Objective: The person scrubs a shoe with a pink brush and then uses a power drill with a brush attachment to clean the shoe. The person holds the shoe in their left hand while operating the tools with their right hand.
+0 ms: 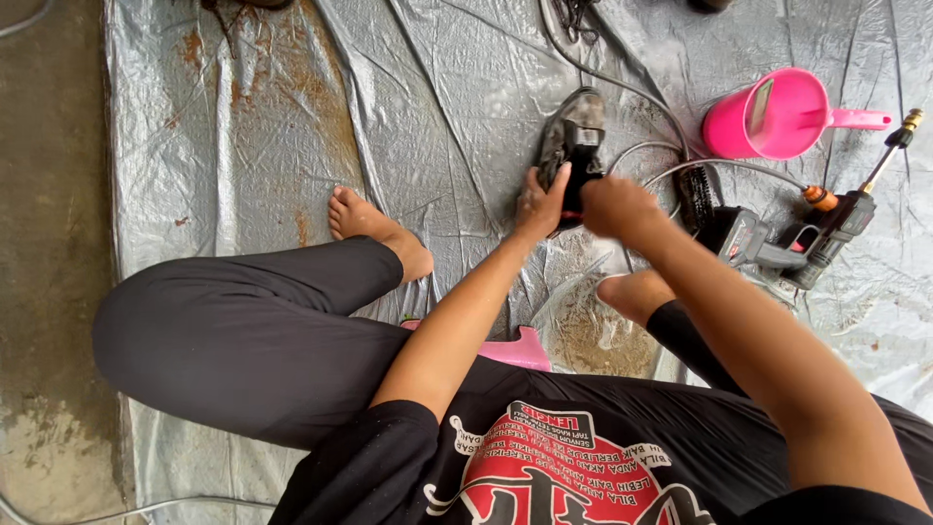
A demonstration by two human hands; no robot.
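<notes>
A muddy dark shoe lies on the grey tarp in front of me. My left hand grips its near end, fingers wrapped on the heel. Blurred, my right hand is closed at that same end of the shoe, around a small object with a red part showing between the two hands. What that object is cannot be made out.
A pink jug lies at the far right. A black brush and a spray gun with hose and brass-tipped lance lie beside my right hand. My bare feet rest on the tarp; a pink stool is under me.
</notes>
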